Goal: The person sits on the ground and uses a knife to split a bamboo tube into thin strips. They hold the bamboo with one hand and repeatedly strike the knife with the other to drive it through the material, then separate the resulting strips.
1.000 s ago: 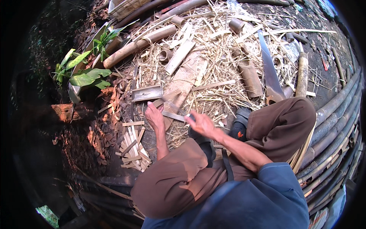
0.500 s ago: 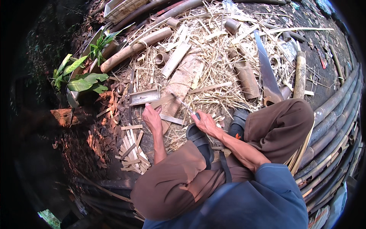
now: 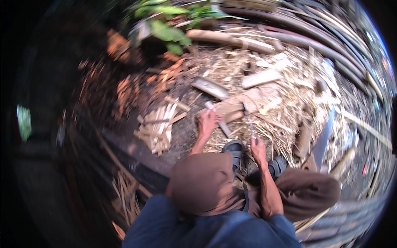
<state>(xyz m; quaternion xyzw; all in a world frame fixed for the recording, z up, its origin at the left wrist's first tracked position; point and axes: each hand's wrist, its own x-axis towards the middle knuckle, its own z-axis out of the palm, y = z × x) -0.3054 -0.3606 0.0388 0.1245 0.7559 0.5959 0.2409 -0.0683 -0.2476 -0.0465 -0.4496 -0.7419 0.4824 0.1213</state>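
Observation:
My left hand (image 3: 209, 122) is closed on the near end of a flat tan bamboo piece (image 3: 230, 112), beside a pale strip (image 3: 224, 127). Gripped in my right hand (image 3: 258, 149) is a long thin metal tool (image 3: 249, 122) with a dark handle. Its dark tip is close to the far end of the bamboo piece; whether they touch I cannot tell, and blur hides the tool's exact kind. Both sit over a broad wooden board (image 3: 260, 96) on the ground. A split bamboo channel (image 3: 211, 87) lies just beyond my left hand.
Cut bamboo slats (image 3: 161, 128) are piled to the left. Shavings (image 3: 289, 111) cover the ground ahead and right, with a handsaw (image 3: 324, 138) among them. Bamboo poles (image 3: 351, 219) lie at lower right. A leafy plant (image 3: 167, 31) stands at the far left. My sandalled foot (image 3: 233, 151) is near the board.
The view has swung left, so the scene sits farther right and is turned and blurred. The tool now points more straight ahead. Both hands keep their holds.

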